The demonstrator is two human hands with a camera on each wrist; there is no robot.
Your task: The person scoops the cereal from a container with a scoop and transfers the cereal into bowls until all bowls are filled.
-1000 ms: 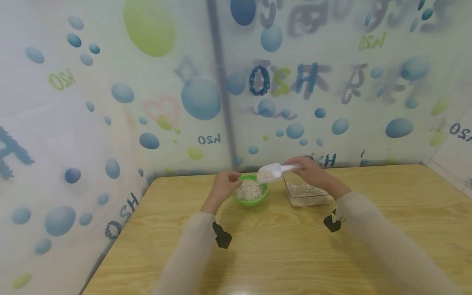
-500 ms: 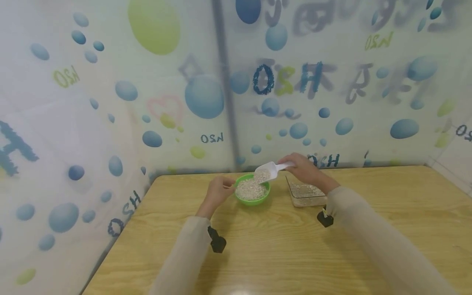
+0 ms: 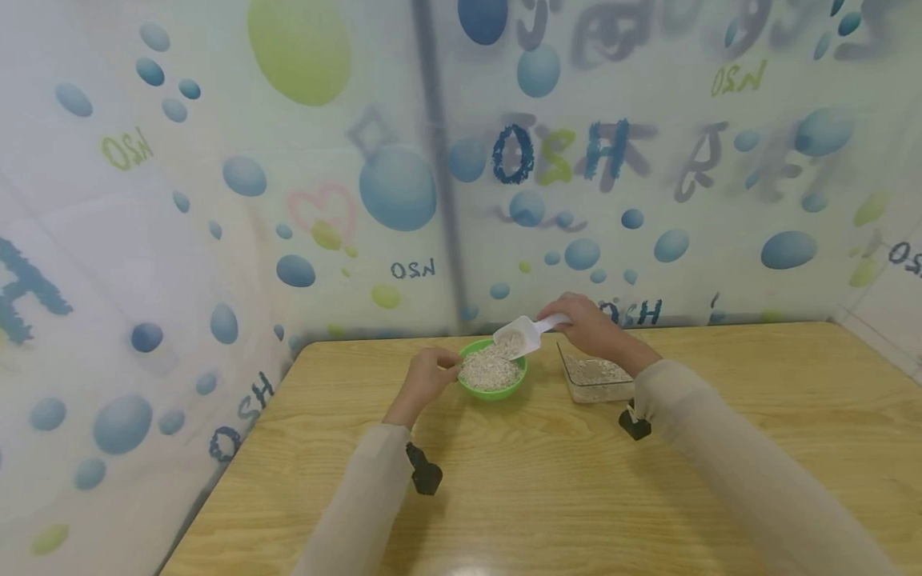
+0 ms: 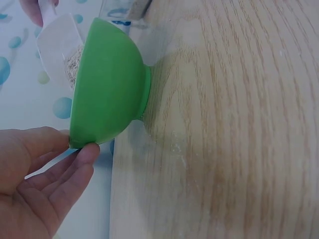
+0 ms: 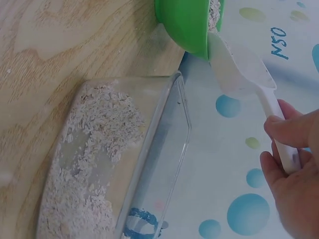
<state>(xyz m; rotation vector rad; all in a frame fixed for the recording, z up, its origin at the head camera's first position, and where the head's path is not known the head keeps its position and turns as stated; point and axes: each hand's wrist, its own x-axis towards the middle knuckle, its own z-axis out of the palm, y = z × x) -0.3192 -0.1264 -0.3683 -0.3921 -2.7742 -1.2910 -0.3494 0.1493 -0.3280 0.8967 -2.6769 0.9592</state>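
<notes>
A green bowl (image 3: 490, 392) heaped with pale flakes like rolled oats (image 3: 486, 370) stands on the wooden table. At its left, my left hand (image 3: 427, 376) pinches the rim between thumb and fingertips, as the left wrist view shows. My right hand (image 5: 299, 154) grips the handle of a white scoop (image 5: 237, 69). The scoop tilts down toward the bowl, its lip at the far right part of the rim, with flakes (image 3: 510, 344) still in it. To the bowl's right sits a clear rectangular container (image 3: 601, 392), its bottom partly covered with flakes.
The wooden table (image 3: 547, 488) reaches back to a pale curtain (image 3: 324, 296) printed with blue and green drops. Another curtain side (image 3: 166, 344) runs along the left. Black wrist straps (image 3: 425, 472) hang beneath both sleeves.
My left hand has come down onto the bowl's rim. The scoop has moved slightly left and tipped further down, and its flakes now meet the heap in the bowl.
</notes>
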